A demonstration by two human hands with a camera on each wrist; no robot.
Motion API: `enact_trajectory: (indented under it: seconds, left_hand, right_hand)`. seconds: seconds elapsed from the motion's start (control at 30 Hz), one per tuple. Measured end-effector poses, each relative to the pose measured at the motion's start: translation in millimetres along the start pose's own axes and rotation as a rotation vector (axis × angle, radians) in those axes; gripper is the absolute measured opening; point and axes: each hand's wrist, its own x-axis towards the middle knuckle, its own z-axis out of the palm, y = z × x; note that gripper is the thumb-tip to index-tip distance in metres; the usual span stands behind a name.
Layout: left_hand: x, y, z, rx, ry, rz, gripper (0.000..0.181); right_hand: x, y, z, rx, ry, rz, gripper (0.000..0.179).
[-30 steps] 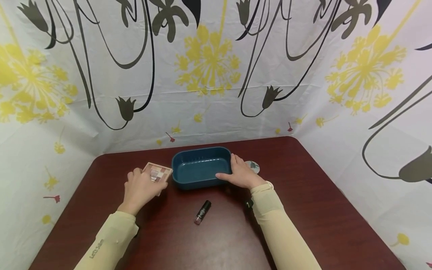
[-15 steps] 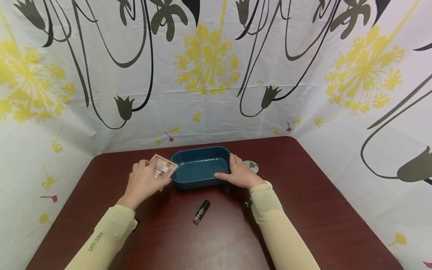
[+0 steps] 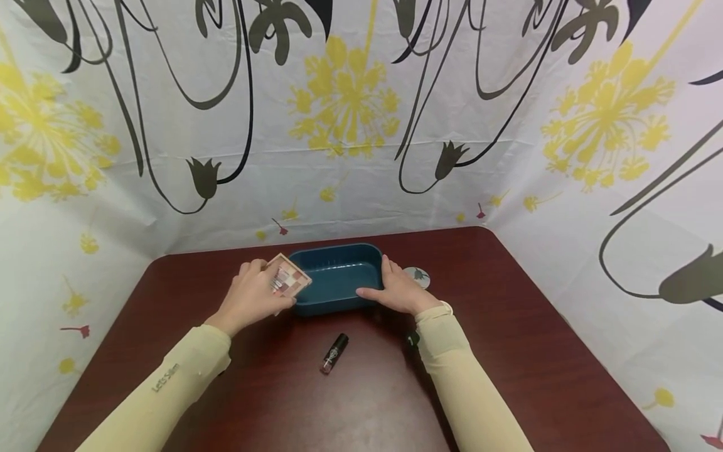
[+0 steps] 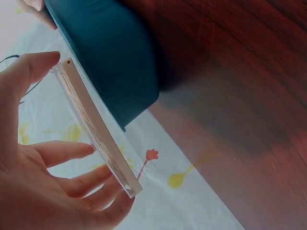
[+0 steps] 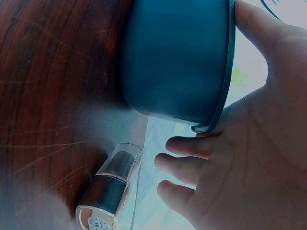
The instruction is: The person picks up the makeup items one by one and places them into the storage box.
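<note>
My left hand [image 3: 254,290] grips an eyeshadow palette [image 3: 290,278] with a clear lid, thumb on one edge and fingers along the other. The palette is tilted and overlaps the left rim of a dark teal rectangular tub [image 3: 339,307]. Seen edge-on in the left wrist view, the palette [image 4: 93,120] is close beside the tub wall [image 4: 108,52]. At the tub's right end my right hand [image 3: 403,292] holds the corner, its thumb over the front rim and the other fingers along the side. In the right wrist view these lower fingers [image 5: 182,167] extend past the tub.
A black lip gloss tube [image 3: 334,353] lies on the dark red table [image 3: 373,402] in front of the tub. A clear-capped, dark cosmetic tube [image 5: 110,187] sits right of the tub, near a round whitish disc [image 3: 418,277]. Patterned white fabric [image 3: 350,201] encloses the table's back and sides.
My left hand has carried the palette up and to the right, from beside the tub to over its left rim. The right hand keeps its place on the tub.
</note>
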Motion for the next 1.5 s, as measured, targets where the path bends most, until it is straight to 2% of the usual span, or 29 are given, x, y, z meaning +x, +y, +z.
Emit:
enact_trajectory:
  seconds: [0.2, 0.7, 1.07, 1.5]
  left_hand:
    - [9.3, -1.7, 6.8, -0.018, -0.044, 0.022, 0.096]
    - [23.6, -1.9, 4.2, -0.042, -0.174, 0.106, 0.091]
    - [35.4, 10.4, 7.0, -0.051, -0.224, 0.173, 0.096]
    - [59.4, 26.8, 10.0, 0.002, -0.277, 0.250, 0.090]
  right_hand:
    - [0.1, 0, 0, 0.028, -0.021, 0.008, 0.122]
    - [-0.5, -1, -1, 0.048, -0.038, 0.000, 0.123]
    - [-0.7, 0, -1, 0.046, -0.033, 0.015, 0.122]
    - [-0.4, -1, 0, 0.021, -0.019, 0.012, 0.122]
